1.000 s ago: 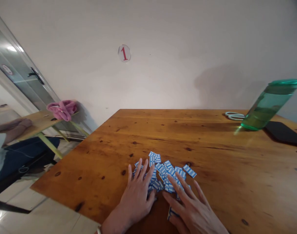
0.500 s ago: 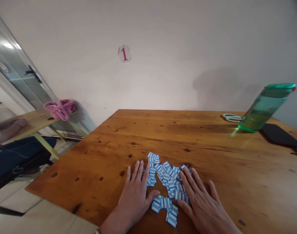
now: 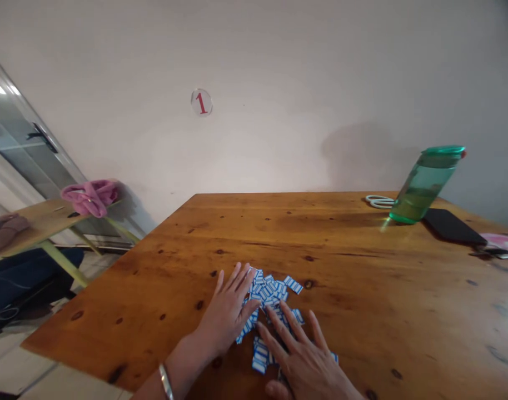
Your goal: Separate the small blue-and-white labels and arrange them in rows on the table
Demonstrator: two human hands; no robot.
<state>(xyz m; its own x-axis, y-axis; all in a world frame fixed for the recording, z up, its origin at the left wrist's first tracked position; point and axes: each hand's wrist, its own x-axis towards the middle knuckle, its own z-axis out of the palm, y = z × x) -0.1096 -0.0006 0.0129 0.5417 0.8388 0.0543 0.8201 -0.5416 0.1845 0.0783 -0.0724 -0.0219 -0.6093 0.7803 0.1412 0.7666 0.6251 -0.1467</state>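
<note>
A loose heap of small blue-and-white paper labels (image 3: 268,289) lies on the wooden table (image 3: 237,228) close in front of me. My left hand (image 3: 229,308) rests flat along the heap's left side, fingers stretched forward and touching some labels. Over the near right part of the heap lies my right hand (image 3: 302,350), palm down with its fingers spread. Both palms hide some of the labels. One label strip (image 3: 293,285) sticks out at the far right of the heap, and a few lie under and beside my right hand.
A green bottle (image 3: 427,186) stands at the back right, with a white cable (image 3: 379,201) beside it and a dark flat device (image 3: 453,226) to its right. Pink cloth (image 3: 90,197) lies on another table (image 3: 49,219) at the left, near a door (image 3: 29,122).
My right hand has moved left and nearer to me, closer to my left hand. The labels have been pushed together into a tighter heap. The view has shifted slightly.
</note>
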